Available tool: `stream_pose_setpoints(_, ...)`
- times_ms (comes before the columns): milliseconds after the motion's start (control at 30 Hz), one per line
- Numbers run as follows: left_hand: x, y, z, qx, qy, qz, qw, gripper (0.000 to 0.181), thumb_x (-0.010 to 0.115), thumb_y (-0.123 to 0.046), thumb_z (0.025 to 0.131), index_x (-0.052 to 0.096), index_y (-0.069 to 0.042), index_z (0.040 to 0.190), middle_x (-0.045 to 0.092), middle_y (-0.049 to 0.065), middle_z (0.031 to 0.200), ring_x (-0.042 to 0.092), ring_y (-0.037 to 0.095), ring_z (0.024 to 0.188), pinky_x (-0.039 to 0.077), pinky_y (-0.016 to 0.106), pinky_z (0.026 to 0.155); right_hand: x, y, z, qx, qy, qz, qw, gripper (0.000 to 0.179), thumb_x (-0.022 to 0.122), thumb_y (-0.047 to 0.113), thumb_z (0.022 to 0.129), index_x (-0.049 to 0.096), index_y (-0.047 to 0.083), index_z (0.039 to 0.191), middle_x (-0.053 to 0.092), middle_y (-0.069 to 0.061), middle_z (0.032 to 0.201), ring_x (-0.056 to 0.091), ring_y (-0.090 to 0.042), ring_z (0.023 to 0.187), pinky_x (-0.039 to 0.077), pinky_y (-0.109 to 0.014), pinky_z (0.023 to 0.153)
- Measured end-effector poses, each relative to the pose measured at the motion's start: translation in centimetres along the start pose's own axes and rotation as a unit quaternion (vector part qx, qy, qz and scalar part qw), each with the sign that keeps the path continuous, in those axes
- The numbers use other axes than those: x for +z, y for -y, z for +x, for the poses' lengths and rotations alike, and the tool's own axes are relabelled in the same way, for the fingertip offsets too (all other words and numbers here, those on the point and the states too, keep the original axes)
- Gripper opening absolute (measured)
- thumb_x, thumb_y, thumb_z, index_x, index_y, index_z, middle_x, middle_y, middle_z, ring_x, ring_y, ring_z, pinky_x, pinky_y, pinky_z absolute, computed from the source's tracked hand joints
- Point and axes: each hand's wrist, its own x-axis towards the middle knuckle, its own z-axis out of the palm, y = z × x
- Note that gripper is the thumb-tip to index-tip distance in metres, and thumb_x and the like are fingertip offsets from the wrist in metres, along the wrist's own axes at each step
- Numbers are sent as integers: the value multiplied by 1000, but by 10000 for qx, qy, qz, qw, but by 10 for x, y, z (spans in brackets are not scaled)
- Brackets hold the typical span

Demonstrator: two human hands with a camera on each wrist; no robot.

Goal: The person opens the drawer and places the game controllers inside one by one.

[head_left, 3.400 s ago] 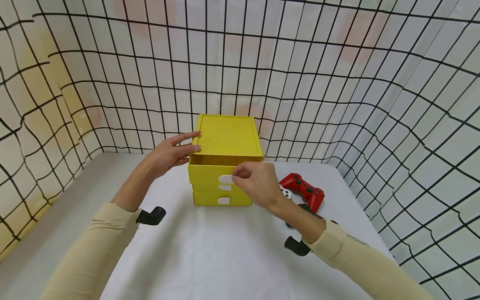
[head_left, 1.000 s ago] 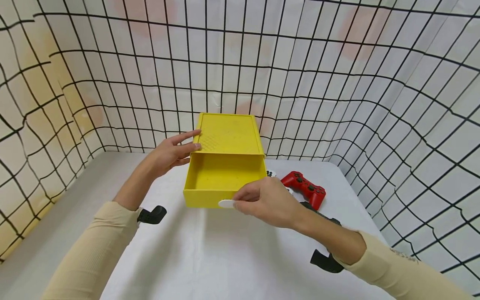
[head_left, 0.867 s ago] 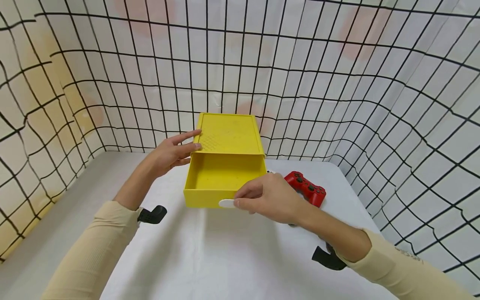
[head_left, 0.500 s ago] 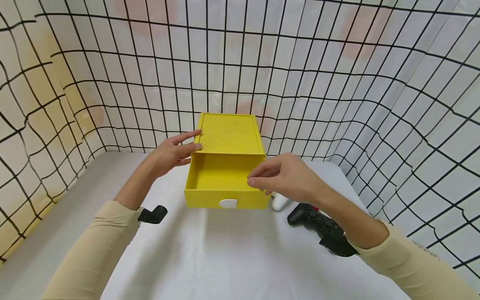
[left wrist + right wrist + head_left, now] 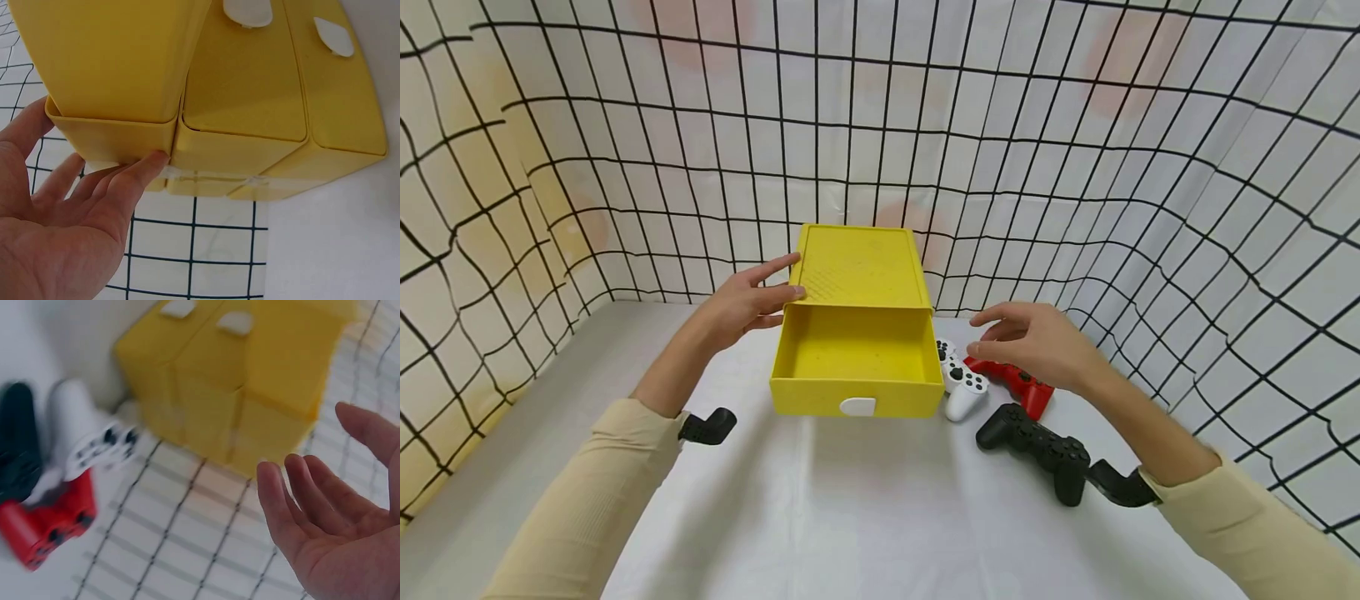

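box of yellow drawers (image 5: 865,268) against left grip (image 5: 735,308), fingers spread, and apart from right grip (image 5: 1047,343), fingers loosely parted

A boxy yellow plastic three-drawer cabinet (image 5: 861,260) stands upright on the white surface (image 5: 850,517); its top drawer (image 5: 808,398), bearing a rounded white tab (image 5: 857,407), juts far out, while the lower two drawers (image 5: 247,78) sit closed.

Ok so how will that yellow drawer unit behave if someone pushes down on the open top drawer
The yellow drawer unit may tip forward, since its top drawer juts well past the shut lower drawers. It's probably light for its size, as the drawer walls look thin. They're likely fairly stiff, given their straight edges.
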Motion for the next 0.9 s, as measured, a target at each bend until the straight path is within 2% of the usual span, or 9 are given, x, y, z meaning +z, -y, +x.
stream_pose_setpoints(233,-2,-1,1,-77,2,-27,10000,74,71,-34,96,32,-36,159,54,7,149,49,29,141,44,49,114,7,-55,-1,102,2,-487,9988,67,72,54,89,57,14,140,70,-15,123,67,-33,112,61,-45,84)
stream_pose_setpoints(533,-1,-1,1,-65,15,-90,9999,76,73,-36,95,32,-37,159,55,8,149,49,30,142,44,49,114,20,-115,-22,477,-43,-632,9968,76,70,62,88,54,13,143,69,-18,124,66,-34,111,60,-44,78)
stream_pose_setpoints(900,-3,1,4,-113,12,-203,9997,74,72,-34,96,34,-38,158,56,6,147,49,28,142,43,49,115,39,-163,-35,931,585,-770,9910,83,73,61,85,51,8,145,63,-25,129,63,-41,112,60,-46,74)
